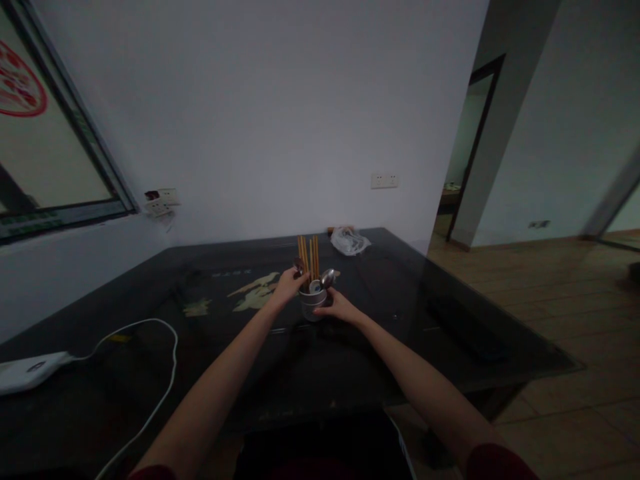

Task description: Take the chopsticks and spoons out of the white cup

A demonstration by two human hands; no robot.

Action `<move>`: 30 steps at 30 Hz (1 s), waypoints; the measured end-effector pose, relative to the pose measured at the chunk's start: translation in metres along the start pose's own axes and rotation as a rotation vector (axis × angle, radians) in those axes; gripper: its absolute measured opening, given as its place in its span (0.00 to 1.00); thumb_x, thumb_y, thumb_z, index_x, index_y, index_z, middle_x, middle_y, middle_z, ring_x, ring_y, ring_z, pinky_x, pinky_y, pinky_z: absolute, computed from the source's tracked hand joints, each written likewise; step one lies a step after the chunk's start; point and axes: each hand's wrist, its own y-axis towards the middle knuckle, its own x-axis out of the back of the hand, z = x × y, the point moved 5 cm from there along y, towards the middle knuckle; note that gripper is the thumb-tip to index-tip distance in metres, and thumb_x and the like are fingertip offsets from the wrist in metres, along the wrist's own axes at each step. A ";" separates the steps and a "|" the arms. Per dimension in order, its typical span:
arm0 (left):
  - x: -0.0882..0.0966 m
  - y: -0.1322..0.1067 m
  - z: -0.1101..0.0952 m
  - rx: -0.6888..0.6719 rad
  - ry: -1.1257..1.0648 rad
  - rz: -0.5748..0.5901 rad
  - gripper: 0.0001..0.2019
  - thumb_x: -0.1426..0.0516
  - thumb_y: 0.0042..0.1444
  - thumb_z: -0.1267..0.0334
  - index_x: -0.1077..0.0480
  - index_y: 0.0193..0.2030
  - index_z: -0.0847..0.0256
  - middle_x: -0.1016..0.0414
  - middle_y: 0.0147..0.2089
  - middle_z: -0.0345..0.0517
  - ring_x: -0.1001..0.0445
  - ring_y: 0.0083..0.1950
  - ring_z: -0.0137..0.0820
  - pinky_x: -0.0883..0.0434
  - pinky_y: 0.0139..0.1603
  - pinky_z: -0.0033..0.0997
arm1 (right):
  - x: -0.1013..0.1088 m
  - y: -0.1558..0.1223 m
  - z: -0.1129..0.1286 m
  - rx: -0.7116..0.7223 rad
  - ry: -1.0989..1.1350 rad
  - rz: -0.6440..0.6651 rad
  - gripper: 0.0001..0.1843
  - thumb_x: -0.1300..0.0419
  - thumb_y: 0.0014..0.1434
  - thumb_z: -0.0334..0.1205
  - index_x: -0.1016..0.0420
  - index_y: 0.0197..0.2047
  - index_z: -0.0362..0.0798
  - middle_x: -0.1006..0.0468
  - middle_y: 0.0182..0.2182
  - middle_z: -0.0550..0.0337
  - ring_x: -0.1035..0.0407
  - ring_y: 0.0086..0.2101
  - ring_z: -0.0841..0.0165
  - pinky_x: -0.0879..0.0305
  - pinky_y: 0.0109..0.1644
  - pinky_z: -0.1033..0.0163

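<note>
A light-coloured utensil cup (311, 308) stands upright on the dark table. Several wooden chopsticks (314, 257) rise out of it, and a metal spoon (327, 278) leans bowl-up over its right side. A small white round piece (315, 287) shows at the mouth of the cup. At the upper left rim, my left hand (290, 285) has its fingers closed by a second, darker spoon (299, 265), close against the chopsticks; its fingertips are partly hidden. My right hand (343, 309) grips the cup's right side, thumb toward the front.
Behind the cup lies a crumpled clear plastic bag (350, 241). A white power strip (33, 373) with a white cable (173, 367) occupies the left of the table (400, 360). Pale leaf-like patterns show on the tabletop. A wall rises behind the far edge.
</note>
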 end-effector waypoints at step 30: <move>0.016 -0.008 -0.041 -0.140 -0.278 -0.230 0.20 0.44 0.53 0.48 0.26 0.34 0.67 0.21 0.39 0.55 0.23 0.43 0.39 0.30 0.49 0.38 | 0.000 0.002 -0.001 0.007 0.002 0.004 0.43 0.27 0.37 0.41 0.37 0.56 0.46 0.28 0.52 0.50 0.33 0.52 0.59 0.40 0.59 0.52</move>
